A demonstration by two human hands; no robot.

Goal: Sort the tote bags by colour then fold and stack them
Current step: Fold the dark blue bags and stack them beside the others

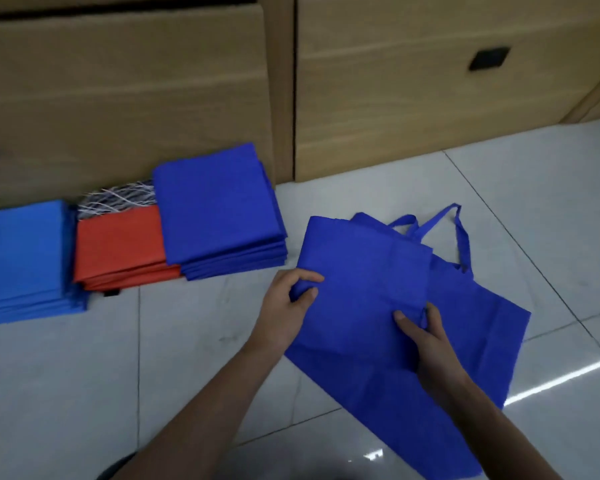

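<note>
So the dark blue tote bag [368,271] is sitting right of centre in the frame, spread on the tiled floor [187,358], with a folded panel lying over the rest of the fabric. Honestly can't tell if that's one bag doubled over or two. Its handles [463,237] loop out toward the upper right. The left hand [288,306] has its grip closed on the left edge of the folded panel, thumb on top and fingers curled around the fabric. The right hand [430,344] has its grip pinching the panel's lower right corner, thumb pressed on the top side. Over in the left half of the frame there are three folded piles in a row: a dark blue stack [215,209] nearest the bag, a red stack [118,244] tucked partly under its left side, and a light blue stack [21,254] at the far left edge. Some black and white patterned thing [115,199] peeks out behind the red one. Wooden drawers [413,98] fill the top of the frame.
</note>
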